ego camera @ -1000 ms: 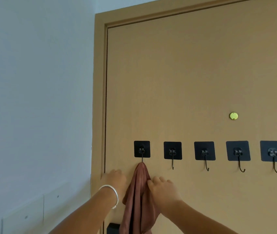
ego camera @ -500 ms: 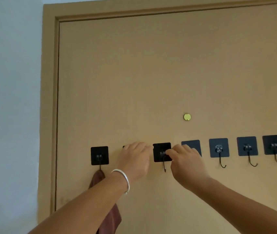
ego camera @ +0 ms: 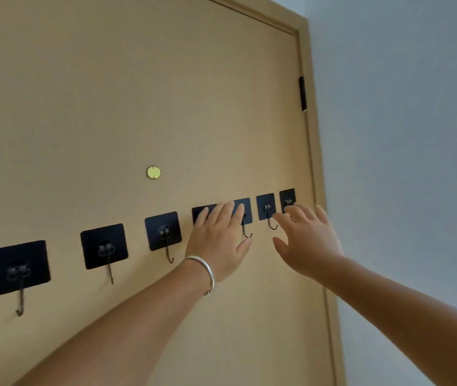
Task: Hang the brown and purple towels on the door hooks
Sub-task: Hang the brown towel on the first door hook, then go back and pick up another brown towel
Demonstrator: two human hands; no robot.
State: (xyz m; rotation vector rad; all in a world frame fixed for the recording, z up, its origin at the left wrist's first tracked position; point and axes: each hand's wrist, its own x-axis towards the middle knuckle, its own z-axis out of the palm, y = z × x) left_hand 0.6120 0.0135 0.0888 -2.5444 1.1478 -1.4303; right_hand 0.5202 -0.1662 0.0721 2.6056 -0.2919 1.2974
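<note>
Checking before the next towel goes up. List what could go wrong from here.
1. Both hands are empty: the left hand lies flat over one hook pad and the right hand spreads beside the last hook. No towel is in view.
2. The pads look stuck on; pressing might loosen them.

Soft, even, dimmish indoor light; faint shadows under hooks (ego camera: 168, 247). Slight motion blur on hands, wide-angle skew at edges, glint on brass disc (ego camera: 153, 172).
</note>
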